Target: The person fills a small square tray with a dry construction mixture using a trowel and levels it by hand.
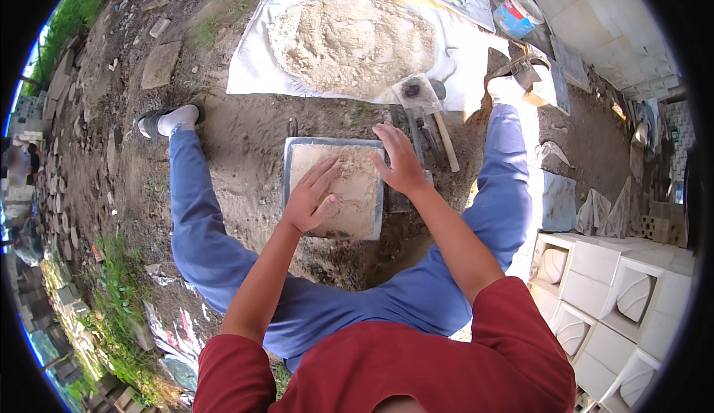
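Observation:
Between my legs on the ground lies a square, grey-rimmed mould [287, 182] filled with pale, sandy mix [357, 186]. My left hand [311, 197] rests flat on the left part of the mix, its fingers stretched out. At the mould's upper right edge is my right hand [401, 161], fingers apart, with nothing held; whether its fingertips touch the mix I cannot tell. Just beyond it lie a mallet-like tool with a wooden handle [447, 143] and a clear plastic piece [416, 93] with a dark spot. Dark metal bars beside the handle are partly hidden by my right hand.
Ahead, a white sheet [249, 71] carries a heap of pale sandy material [353, 41], with another heap behind it. A blue and red bucket [518, 15] stands far right. Pale hollow blocks [595, 279] are stacked at right. Rubble and grass line the left.

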### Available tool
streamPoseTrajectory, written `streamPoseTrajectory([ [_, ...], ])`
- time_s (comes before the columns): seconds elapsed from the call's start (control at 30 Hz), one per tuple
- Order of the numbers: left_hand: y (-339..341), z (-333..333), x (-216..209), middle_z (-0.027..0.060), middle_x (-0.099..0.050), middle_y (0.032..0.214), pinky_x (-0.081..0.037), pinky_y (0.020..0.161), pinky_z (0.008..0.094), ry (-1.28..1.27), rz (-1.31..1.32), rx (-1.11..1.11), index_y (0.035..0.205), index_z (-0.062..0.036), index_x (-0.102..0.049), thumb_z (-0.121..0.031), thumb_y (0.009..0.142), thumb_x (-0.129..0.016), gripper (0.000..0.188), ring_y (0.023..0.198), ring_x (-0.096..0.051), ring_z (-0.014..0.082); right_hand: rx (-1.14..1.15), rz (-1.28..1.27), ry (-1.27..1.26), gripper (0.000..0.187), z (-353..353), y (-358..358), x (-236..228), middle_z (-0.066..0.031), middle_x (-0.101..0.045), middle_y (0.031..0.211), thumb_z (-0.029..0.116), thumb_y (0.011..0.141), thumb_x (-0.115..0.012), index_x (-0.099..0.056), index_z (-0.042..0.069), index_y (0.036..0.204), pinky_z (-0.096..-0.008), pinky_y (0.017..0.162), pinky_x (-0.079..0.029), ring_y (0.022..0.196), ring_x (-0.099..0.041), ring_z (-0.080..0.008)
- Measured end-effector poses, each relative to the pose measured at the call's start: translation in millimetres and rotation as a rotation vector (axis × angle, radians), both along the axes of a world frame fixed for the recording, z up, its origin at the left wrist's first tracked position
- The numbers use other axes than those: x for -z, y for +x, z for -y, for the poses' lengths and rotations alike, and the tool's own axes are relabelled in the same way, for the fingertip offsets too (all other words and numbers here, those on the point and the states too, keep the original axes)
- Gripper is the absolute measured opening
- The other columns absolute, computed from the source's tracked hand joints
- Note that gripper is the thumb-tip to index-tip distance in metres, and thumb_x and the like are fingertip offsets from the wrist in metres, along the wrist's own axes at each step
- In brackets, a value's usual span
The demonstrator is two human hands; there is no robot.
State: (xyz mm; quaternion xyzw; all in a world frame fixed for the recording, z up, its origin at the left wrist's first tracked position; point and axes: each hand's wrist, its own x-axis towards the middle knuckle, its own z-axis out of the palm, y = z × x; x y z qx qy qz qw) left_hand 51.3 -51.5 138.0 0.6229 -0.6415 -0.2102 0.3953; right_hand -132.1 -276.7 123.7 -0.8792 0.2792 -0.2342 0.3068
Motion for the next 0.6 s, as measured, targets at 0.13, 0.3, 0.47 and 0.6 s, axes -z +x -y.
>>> streamPoseTrajectory([
  [0.13,-2,-25,21,0.0219,-0.035,0.169,-0.018,0.129,0.0523,-0.025,0.005,-0.437,0.16,-0.0005,-0.04,-0.038,0.111,-0.039,0.062,0.158,-0.029,0.0421,-0.294,-0.179,-0.417,0.072,-32,29,0,-0.0216,-0.039,0.164,0.049,0.105,-0.056,-0.043,0.001,0.157,-0.0521,0.128,-0.023,0.156,-0.032,-0.0367],
  [0.3,7,-44,46,0.0216,-0.029,0.171,-0.018,0.129,0.053,0.032,0.11,-0.52,0.161,0.0005,-0.037,-0.033,0.11,-0.04,0.061,0.159,-0.024,0.0433,-0.462,-0.275,-0.441,0.082,-77,31,3,-0.0225,-0.036,0.167,0.057,0.106,-0.048,-0.037,-0.004,0.159,-0.0522,0.132,-0.016,0.158,-0.028,-0.0372],
  [0.47,2,-45,44,0.0206,-0.027,0.173,-0.019,0.129,0.0535,0.082,0.223,-0.517,0.162,0.0004,-0.036,-0.03,0.109,-0.042,0.061,0.16,-0.023,0.0427,-0.541,-0.188,-0.208,0.084,-71,37,-5,-0.0245,-0.035,0.166,0.056,0.106,-0.049,-0.035,-0.007,0.159,-0.0506,0.131,-0.02,0.158,-0.028,-0.038],
  [0.6,-2,-43,43,0.0198,-0.027,0.173,-0.015,0.13,0.0515,0.069,0.249,-0.486,0.162,-0.0012,-0.037,-0.031,0.111,-0.035,0.06,0.161,-0.021,0.0409,-0.448,-0.244,-0.441,0.08,-86,37,0,-0.0225,-0.035,0.167,0.049,0.105,-0.053,-0.034,-0.004,0.161,-0.0492,0.131,-0.02,0.158,-0.028,-0.0369],
])
